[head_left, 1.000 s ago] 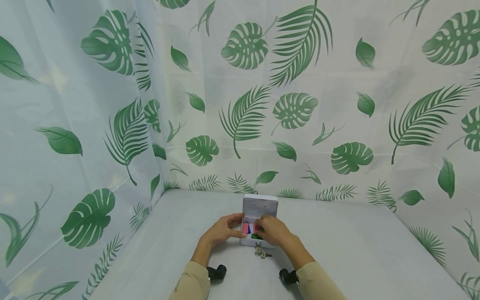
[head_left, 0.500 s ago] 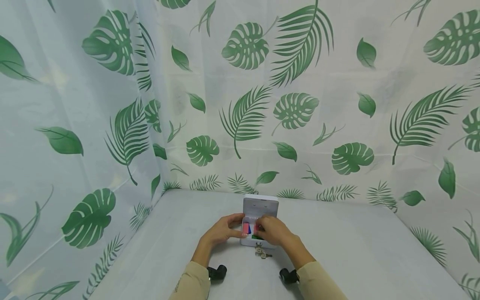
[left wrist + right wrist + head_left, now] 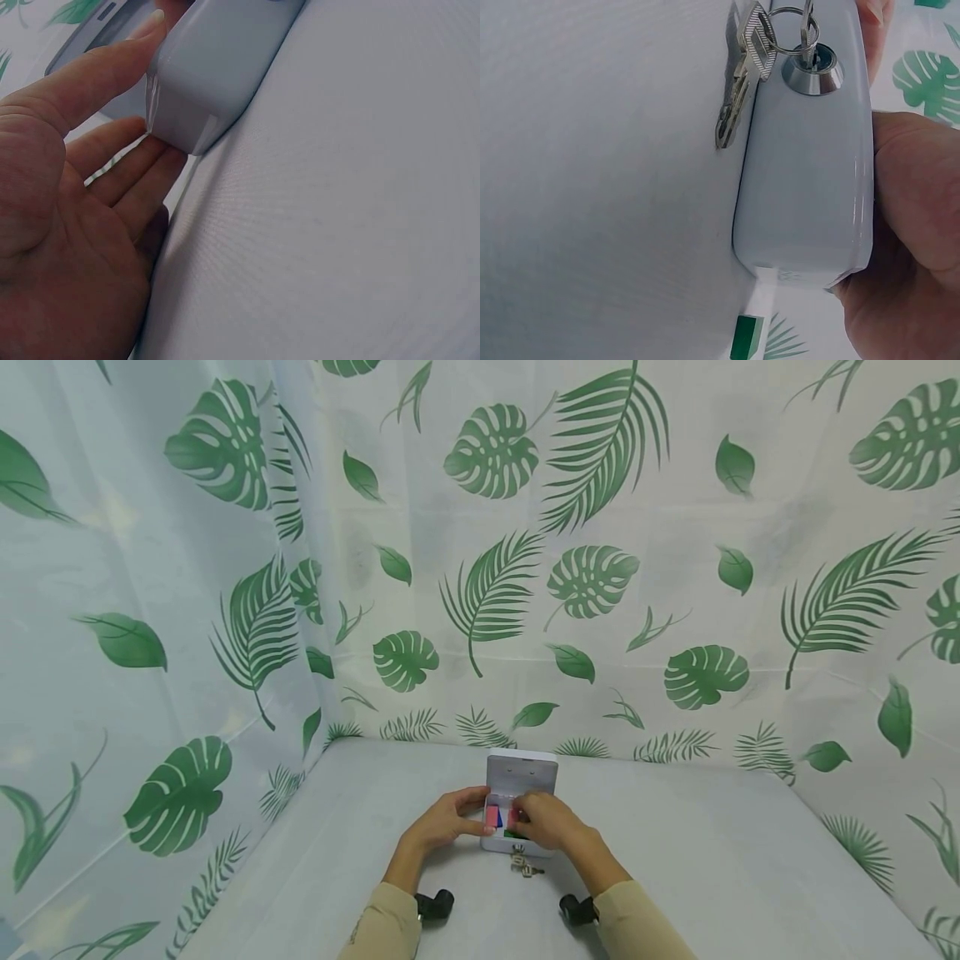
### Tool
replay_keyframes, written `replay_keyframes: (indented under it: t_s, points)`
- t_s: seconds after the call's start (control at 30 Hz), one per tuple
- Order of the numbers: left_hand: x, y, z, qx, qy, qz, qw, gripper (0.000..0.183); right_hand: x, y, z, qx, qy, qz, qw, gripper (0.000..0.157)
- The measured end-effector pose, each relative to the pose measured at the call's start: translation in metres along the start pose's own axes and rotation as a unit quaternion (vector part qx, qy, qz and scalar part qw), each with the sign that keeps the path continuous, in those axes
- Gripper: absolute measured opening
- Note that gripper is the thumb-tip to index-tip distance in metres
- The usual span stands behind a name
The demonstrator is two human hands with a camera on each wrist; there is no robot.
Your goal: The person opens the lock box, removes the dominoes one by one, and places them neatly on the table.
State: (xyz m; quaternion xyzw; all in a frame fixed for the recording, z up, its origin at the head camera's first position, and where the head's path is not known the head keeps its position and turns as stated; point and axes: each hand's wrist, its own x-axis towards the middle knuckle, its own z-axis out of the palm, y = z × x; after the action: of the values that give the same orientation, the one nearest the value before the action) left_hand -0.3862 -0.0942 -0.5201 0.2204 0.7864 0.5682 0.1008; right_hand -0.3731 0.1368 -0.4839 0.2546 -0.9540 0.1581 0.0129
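Observation:
A small white metal cash box (image 3: 522,770) stands on the white table with its lid raised. Its front lock (image 3: 814,71) holds a key, and a ring with a spare key (image 3: 735,109) hangs from it. Inside lie a pink block (image 3: 491,817), something blue and a green piece (image 3: 511,833). My left hand (image 3: 441,820) grips the box's left side, thumb over the rim and fingers against the wall. Reaching in from the right, my right hand (image 3: 547,821) has curled fingers at a second pink block (image 3: 512,817); its fingertips are mostly hidden.
White curtains (image 3: 600,693) with green leaves rise behind the table (image 3: 675,843) and along its left side. A small green and white piece (image 3: 746,337) shows past the box's right end in the right wrist view. Black wrist cameras (image 3: 435,906) sit at both sleeves.
Right fingers have shifted very slightly inside the box, and the blue and white between the pink blocks look a little different. The left hand keeps still on the box.

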Motion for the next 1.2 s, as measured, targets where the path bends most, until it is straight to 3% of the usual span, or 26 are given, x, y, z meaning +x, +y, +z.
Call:
replay_keyframes:
  t_s: [0.47, 0.77, 1.2]
  points:
    - [-0.0024, 0.0019, 0.0012, -0.001, -0.002, -0.002, 1.0, 0.079, -0.0074, -0.0062, -0.003, -0.056, 0.01, -0.008, 0.998, 0.013]
    - [-0.0028, 0.0055, 0.0005, -0.008, 0.001, -0.001, 1.0, 0.077, -0.0065, -0.0053, -0.0024, -0.054, 0.045, -0.029, 0.997, 0.013]
    - [-0.0036, 0.0057, 0.0008, -0.008, -0.001, -0.002, 1.0, 0.077, -0.0038, -0.0006, 0.0004, -0.024, 0.037, -0.029, 0.999, 0.008]
